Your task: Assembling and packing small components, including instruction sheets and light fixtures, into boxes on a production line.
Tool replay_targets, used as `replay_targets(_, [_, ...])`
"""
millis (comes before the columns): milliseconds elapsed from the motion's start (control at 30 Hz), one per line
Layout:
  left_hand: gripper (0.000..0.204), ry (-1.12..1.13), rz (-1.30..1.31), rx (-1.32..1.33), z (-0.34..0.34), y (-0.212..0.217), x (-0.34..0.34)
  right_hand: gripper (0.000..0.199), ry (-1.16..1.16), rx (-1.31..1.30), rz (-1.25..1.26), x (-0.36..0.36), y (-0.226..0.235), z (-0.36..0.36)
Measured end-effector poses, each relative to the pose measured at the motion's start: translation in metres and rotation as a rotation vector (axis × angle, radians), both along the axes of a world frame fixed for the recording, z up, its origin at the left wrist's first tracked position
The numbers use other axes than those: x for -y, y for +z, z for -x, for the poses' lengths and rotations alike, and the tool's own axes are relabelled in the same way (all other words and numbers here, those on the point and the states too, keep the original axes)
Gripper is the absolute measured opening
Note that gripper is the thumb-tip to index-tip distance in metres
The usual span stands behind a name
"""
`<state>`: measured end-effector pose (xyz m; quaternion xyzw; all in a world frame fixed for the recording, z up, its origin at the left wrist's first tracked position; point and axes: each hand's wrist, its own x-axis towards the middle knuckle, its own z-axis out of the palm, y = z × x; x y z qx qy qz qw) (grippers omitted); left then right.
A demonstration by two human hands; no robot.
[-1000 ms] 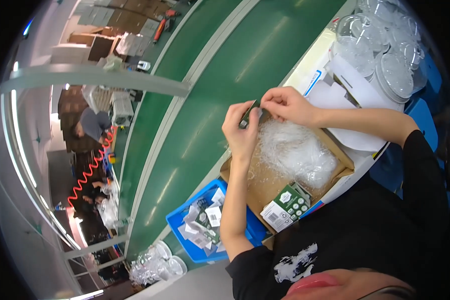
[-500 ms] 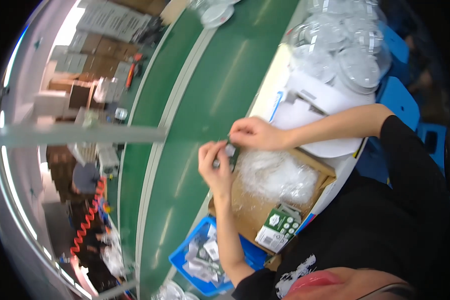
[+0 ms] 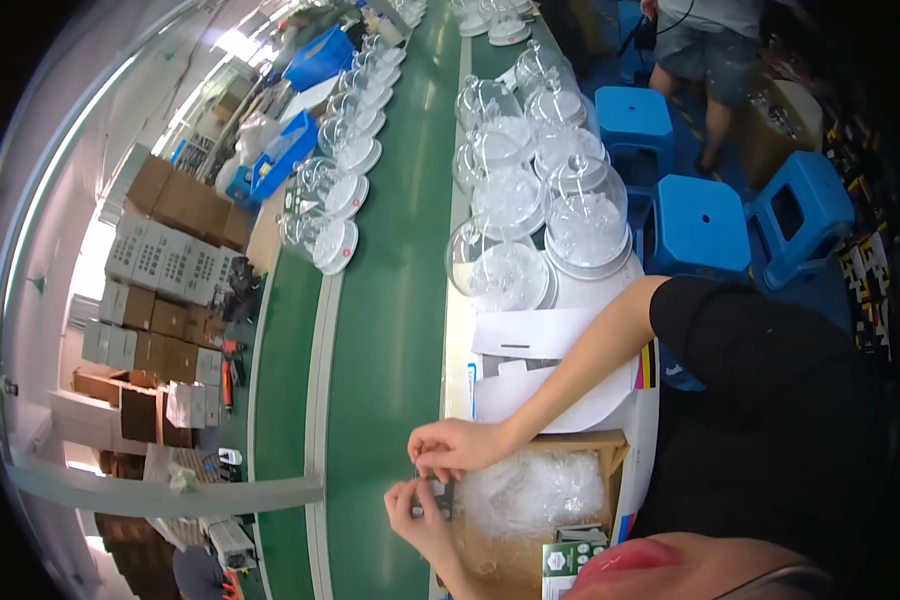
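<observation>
My left hand (image 3: 417, 516), low in the picture, has its fingers closed on a small dark green and white printed piece (image 3: 440, 497); whether it is a card or a little box I cannot tell. Just above it, my right hand (image 3: 460, 446) pinches with its fingertips at the top end of that piece. What lies between those fingertips is hidden. Both hands are over the edge of the green belt (image 3: 380, 380), beside an open cardboard box (image 3: 615, 445). Crumpled clear plastic bags (image 3: 540, 490) fill much of it. A green and white packet (image 3: 562, 560) stands at its near end.
White sheets (image 3: 540, 335) lie under and beyond my right forearm. Farther along stand several clear domes (image 3: 585, 215) on white bases, with more domes (image 3: 338, 235) across the belt. Blue stools (image 3: 705, 225) and a standing person (image 3: 710, 60) are at right. A grey bar (image 3: 170, 497) crosses at left.
The view has swung, so the domes and stools now show and the blue bin by my left forearm has left the picture. Both hands stay together at the green piece.
</observation>
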<state>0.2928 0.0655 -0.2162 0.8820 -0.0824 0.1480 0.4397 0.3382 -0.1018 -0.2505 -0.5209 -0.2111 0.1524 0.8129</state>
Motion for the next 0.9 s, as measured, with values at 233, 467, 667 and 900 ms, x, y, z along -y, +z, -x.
replay_targets(233, [0.015, 0.001, 0.030, 0.010, 0.001, -0.001, -0.002, 0.015, -0.009, -0.065, -0.054, 0.000, -0.002, 0.002])
replay_targets(467, [0.009, -0.055, 0.055, 0.047, 0.001, 0.000, -0.007, 0.019, 0.089, 0.072, 0.126, 0.000, -0.003, 0.003])
replay_targets(667, [0.011, -0.117, 0.004, 0.065, -0.002, -0.008, -0.004, 0.022, 0.091, 0.167, 0.215, 0.002, 0.000, 0.010])
replay_targets(900, [0.009, -0.125, -0.035, 0.002, -0.002, -0.014, -0.017, 0.026, 0.118, 0.089, 0.154, 0.002, -0.001, 0.004])
